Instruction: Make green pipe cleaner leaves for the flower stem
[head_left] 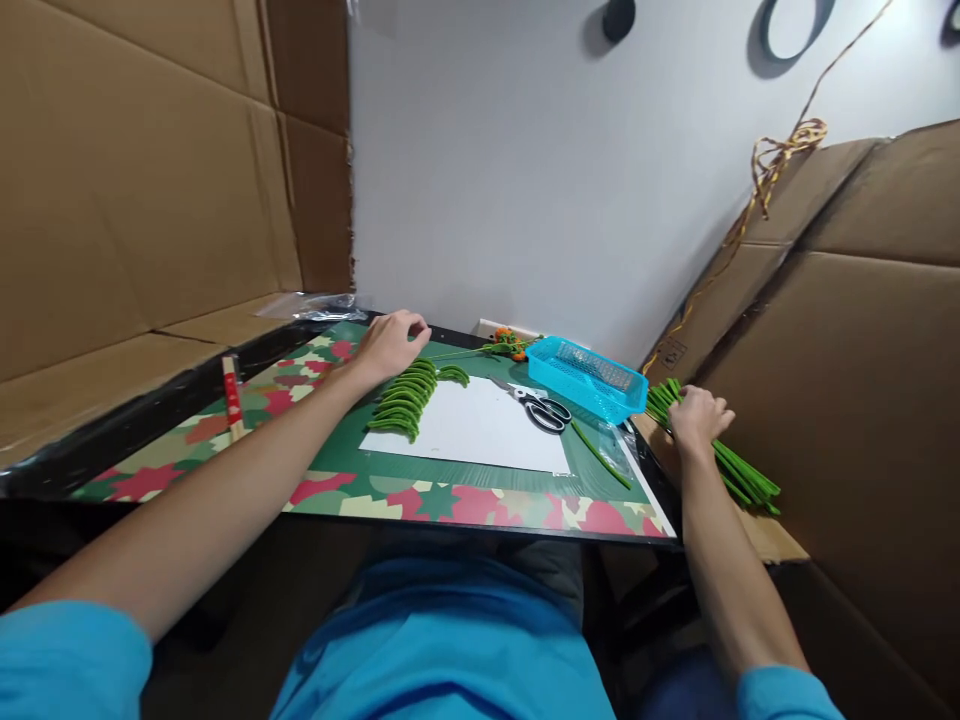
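Observation:
My left hand, its fingers curled together, is at the far end of a row of curved green pipe cleaner pieces. Whatever may be between those fingertips is hidden. A few more curved pieces lie beside the row on a white sheet. At the right, my right hand reaches onto a bundle of straight green pipe cleaners, thumb and forefinger closed at its far part, other fingers loosely extended. Scissors with black-and-white handles rest on the sheet's right side. Near them lies a single green pipe cleaner.
A blue plastic basket stands at the back right, beside orange flowers on green stems. A red-wrapped stick is at the left. Cardboard walls flank the camouflage-edged table mat. Clear plastic lies at the back left.

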